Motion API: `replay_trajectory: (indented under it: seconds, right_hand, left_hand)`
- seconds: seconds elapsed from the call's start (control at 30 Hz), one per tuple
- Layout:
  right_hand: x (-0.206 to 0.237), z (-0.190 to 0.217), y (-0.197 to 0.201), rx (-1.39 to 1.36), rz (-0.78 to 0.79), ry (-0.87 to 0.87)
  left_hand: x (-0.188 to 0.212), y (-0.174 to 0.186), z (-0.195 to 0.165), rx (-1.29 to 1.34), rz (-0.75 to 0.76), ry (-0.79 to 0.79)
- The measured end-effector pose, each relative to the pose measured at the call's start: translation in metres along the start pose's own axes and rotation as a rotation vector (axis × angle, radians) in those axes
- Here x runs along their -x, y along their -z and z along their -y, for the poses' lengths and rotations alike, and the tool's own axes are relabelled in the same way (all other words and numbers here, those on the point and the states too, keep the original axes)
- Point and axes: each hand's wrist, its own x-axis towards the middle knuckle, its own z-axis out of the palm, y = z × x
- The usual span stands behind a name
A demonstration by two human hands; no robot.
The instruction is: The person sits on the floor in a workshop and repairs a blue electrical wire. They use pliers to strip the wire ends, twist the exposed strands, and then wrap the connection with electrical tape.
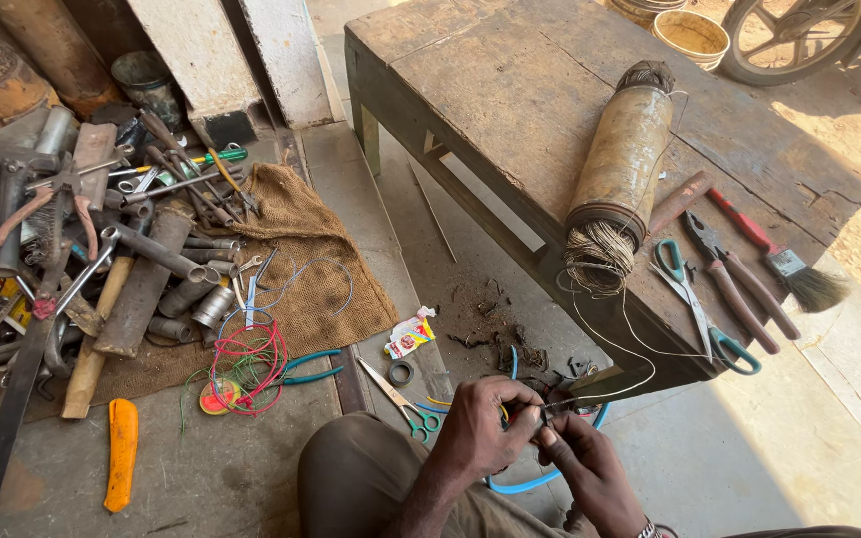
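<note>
Hands: left hand [485,430] and right hand [585,466] are meeting low over the floor, fingertips pinched together on a thin pale string [618,344].
String: it is running up from the pinch to the wound spool [615,179] lying on the wooden bench [510,90].
Grip: both are closing tight on the strand; what else they are pinching is too small to tell.
Advice: keeping the strand taut and the pinch close together is looking wise.
Nearby: scissors [695,304] and pliers [734,279] are lying beside the spool.

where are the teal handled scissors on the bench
In the head view the teal-handled scissors lie on the wooden bench near its front edge, between the spool of twine and the red-handled pliers.
</note>
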Motion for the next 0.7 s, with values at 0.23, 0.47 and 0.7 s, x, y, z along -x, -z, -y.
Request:
replay_trajectory:
  seconds: [0.23, 0.47, 0.7]
  right_hand:
    - [0.027, -0.003, 0.004, 0.116, -0.103, -0.232]
    - [0.032, 0.01, -0.003, 0.198, -0.148, 0.0]
    - [0.054, 0.032, 0.013, 0.134, -0.194, -0.089]
  left_hand:
    - [0.0, -0.003, 0.004, -0.014, -0.022, -0.051]
    - [0.003, -0.004, 0.008, -0.006, -0.01, -0.006]
    - [-0.004, -0.001, 0.029, -0.023, -0.154, -0.024]
